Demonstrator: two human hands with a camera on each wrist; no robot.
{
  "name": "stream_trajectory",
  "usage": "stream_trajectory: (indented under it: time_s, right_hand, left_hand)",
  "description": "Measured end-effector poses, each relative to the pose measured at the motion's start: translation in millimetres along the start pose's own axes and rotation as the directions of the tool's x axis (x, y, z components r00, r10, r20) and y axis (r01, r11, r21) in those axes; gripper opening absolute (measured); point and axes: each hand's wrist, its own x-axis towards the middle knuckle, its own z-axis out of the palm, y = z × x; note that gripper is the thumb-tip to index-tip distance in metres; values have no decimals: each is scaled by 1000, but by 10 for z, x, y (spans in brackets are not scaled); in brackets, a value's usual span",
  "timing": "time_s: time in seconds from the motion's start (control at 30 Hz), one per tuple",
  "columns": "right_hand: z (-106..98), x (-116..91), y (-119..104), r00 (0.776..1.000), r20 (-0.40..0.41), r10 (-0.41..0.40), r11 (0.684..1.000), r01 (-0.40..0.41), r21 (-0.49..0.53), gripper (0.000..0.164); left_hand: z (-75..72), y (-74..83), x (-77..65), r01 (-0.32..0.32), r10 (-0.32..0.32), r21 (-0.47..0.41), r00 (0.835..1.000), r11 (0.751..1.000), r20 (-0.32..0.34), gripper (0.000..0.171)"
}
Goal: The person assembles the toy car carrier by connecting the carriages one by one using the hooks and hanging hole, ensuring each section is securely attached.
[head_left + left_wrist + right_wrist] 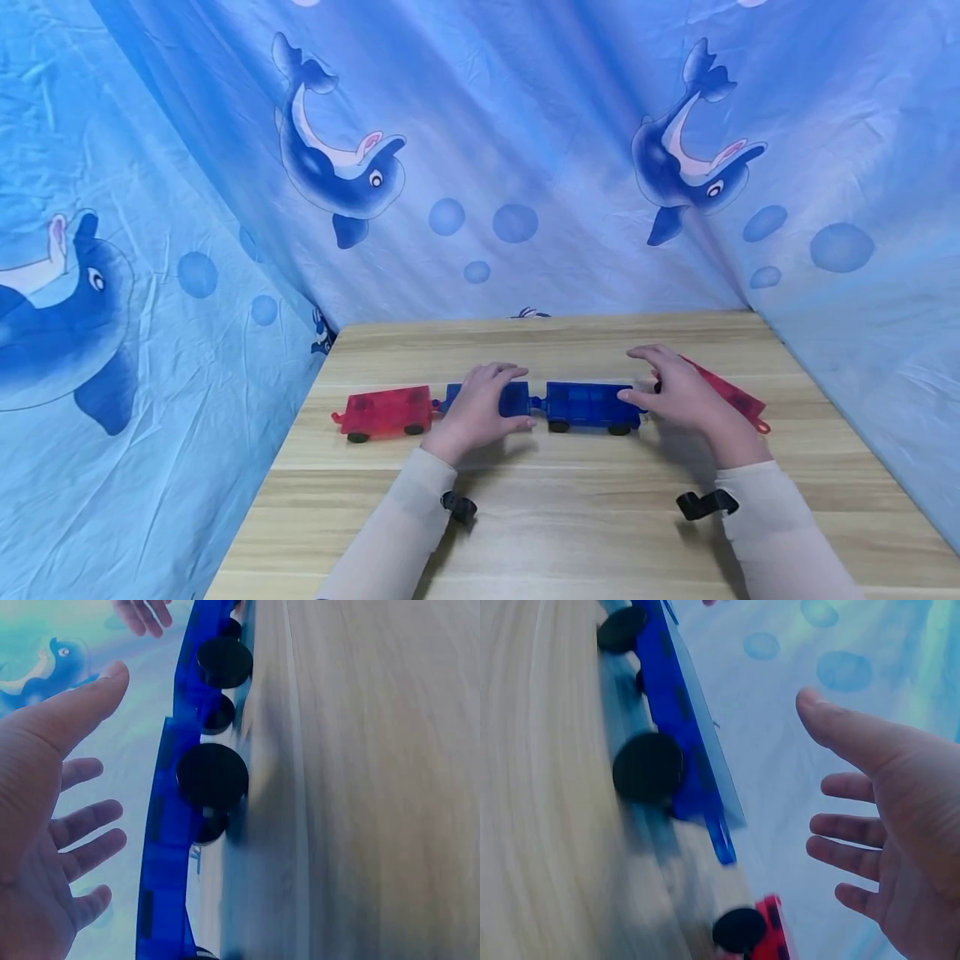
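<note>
Several translucent toy train cars with black wheels stand in a row on the table. My left hand (480, 408) hovers over one blue car (516, 398), fingers spread and loosely bent, partly covering it; the left wrist view shows a gap between hand and car. Next to it stands a second blue car (588, 393), its coupling meeting the first one's. My right hand (686, 404) is held above this car's right end, thumb and fingers apart, holding nothing. Behind that hand a red car (731, 392) lies at a slant, partly hidden; in the right wrist view it is apart from the blue car (682, 712).
Another red car (386, 410) stands at the row's left end, its coupling at the blue car's. The wooden table (555, 517) borders a blue dolphin-print cloth (525, 150) at the back and sides. Black straps (459, 507) are on both wrists.
</note>
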Motion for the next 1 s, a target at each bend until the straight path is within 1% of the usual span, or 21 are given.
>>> stream_trajectory:
  time_s: [0.17,0.3,0.4,0.53,0.77,1.0]
  right_hand:
    - [-62,-112,185,997,-49,57,998,-59,-36,92]
    - [-51,-195,336,991,-89,99,993,-104,-51,95]
    - [-44,-242,471,987,-125,104,992,-112,-59,95]
    - [-91,-305,645,981,-160,114,989,-126,-72,96]
    - [-179,-407,848,976,-147,158,983,-170,-75,105]
    - [-156,-423,929,976,-118,184,979,-192,-62,105]
  left_hand:
    - [-8,121,54,-40,40,-11,999,999,6,83]
    - [16,210,127,-77,78,-16,997,997,19,83]
    - [50,270,189,-94,95,-22,994,995,46,84]
    - [108,340,270,-117,118,-21,990,993,75,84]
    - [220,468,399,-135,134,6,984,991,114,84]
    - [339,583,511,-133,124,59,983,989,137,85]
